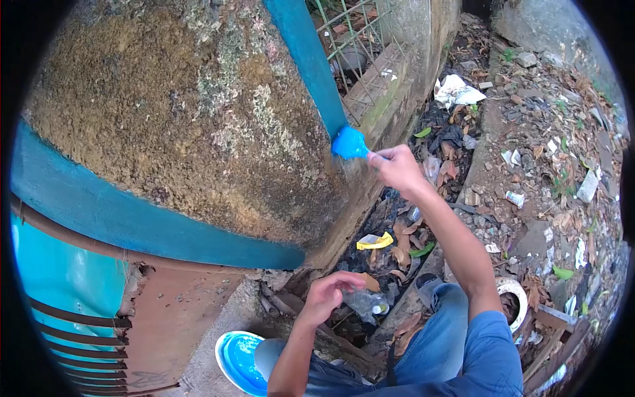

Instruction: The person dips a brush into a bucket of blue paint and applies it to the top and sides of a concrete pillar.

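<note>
My right hand [398, 171] grips the handle of a paintbrush [350, 143]; its head is thick with bright blue paint. The bristles press against the lower end of a blue painted strip [307, 63] on the wall's edge. My left hand [325, 296] hangs over my knees, fingers loosely curled and holding nothing. Below it in the gutter lies a clear plastic bottle [362, 304], with a gap that I cannot judge. Beside my left leg is a round container [231, 357] with a white rim and bright blue paint, partly hidden by the leg.
A rough, stained wall [192, 126] fills the left, with another blue band [152, 218] along its side. The gutter holds dry leaves, a yellow wrapper [374, 241] and white litter [458, 91]. A metal grille [350, 33] stands behind. Rubble and a white ring [519, 298] lie to the right.
</note>
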The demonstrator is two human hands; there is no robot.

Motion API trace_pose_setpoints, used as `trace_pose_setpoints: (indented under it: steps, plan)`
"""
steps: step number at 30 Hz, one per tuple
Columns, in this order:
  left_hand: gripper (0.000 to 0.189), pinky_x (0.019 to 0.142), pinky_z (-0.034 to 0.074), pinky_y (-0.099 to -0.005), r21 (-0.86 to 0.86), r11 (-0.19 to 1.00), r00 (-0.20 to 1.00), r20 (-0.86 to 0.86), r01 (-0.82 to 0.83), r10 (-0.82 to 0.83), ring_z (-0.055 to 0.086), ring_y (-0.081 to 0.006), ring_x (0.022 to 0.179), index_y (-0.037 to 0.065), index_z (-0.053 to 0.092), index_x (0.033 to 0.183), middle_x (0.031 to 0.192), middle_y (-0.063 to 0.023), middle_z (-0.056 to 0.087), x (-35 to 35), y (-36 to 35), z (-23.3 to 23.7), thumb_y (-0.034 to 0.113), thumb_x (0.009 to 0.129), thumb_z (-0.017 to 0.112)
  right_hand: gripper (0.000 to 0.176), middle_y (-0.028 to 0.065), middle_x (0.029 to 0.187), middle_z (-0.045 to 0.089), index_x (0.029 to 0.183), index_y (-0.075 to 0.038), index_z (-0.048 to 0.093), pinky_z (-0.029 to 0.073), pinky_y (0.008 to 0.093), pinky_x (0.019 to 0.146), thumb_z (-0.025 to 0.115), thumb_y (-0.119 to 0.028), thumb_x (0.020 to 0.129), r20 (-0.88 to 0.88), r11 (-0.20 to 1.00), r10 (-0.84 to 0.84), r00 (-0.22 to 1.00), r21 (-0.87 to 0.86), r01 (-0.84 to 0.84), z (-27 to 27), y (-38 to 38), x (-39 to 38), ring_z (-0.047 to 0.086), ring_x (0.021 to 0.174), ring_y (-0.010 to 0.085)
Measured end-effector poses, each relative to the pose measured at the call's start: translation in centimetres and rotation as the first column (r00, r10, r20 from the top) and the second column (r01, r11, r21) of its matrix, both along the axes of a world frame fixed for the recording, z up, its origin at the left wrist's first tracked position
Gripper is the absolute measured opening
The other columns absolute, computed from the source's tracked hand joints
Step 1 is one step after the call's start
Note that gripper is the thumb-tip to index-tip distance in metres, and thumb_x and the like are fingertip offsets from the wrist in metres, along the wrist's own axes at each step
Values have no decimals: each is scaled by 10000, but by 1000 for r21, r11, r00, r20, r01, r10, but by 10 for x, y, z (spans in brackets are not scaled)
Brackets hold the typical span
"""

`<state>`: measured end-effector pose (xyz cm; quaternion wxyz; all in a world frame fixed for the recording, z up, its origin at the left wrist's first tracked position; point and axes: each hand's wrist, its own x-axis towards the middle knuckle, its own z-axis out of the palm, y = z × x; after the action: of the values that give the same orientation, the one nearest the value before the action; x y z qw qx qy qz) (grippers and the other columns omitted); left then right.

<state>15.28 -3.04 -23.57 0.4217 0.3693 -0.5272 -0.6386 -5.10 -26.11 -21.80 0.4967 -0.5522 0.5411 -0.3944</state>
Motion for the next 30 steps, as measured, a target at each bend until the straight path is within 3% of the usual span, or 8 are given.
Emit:
trace_pose_setpoints:
  steps: [2,5,7,11,14,16,23,30]
  plan:
    - [605,867,430,-316,15,1000,1000,7,-1,1,585,-184,1039,1,614,1112,1142,-105,613,3,0,-2,562,893,555,251,-50,569,450,940,44,681,244,219,397,631,-200,913,220,999,3,975,35,-11,36,12,1,343,444,33]
    - [602,870,432,-317,5,1000,1000,8,7,-7,580,-182,1038,3,613,1112,1133,-101,612,5,2,-1,561,894,555,259,-50,572,450,964,37,679,225,209,385,624,-212,917,330,999,34,943,-41,-22,80,20,-7,337,450,21]
    - [655,869,439,-331,-3,1000,999,42,-8,8,588,-209,1034,-15,614,1097,1116,-128,616,3,4,4,598,889,519,256,-40,599,535,836,13,697,268,219,413,598,-206,926,379,996,64,923,-89,-33,97,23,-15,383,455,28]
    - [709,869,446,-347,-11,1000,998,64,-29,30,596,-238,1029,-33,615,1080,1102,-155,619,4,6,5,636,884,484,244,-64,598,499,948,7,709,280,208,441,604,-212,933,502,977,73,862,-209,39,106,17,-17,393,489,10]
    - [709,869,447,-348,-1,999,998,60,-35,35,593,-237,1035,-35,615,1078,1098,-158,618,4,6,7,635,884,487,264,-58,624,547,1003,0,704,357,227,495,612,-234,923,272,948,112,956,-317,-20,68,-1,-7,444,565,28]
    - [712,868,447,-347,-8,999,998,59,-33,34,593,-236,1035,-36,615,1076,1093,-158,618,4,7,6,637,881,489,258,59,586,567,986,-12,697,420,284,526,628,-241,888,35,897,-12,999,-441,26,23,-10,-4,503,547,91]
    - [731,869,446,-345,-23,999,997,60,-38,39,592,-233,1026,-37,616,1070,1089,-155,618,3,4,9,655,866,497,194,232,650,589,843,-10,680,486,448,607,602,-187,853,-465,850,-50,884,-484,-207,-58,17,-34,603,617,386]
    - [730,871,445,-345,-16,999,998,60,-32,33,591,-232,1029,-38,613,1076,1090,-154,618,4,6,7,652,869,496,188,194,621,609,780,-24,651,506,485,654,615,-198,840,-652,786,-64,756,-500,-365,11,-2,-25,613,615,404]
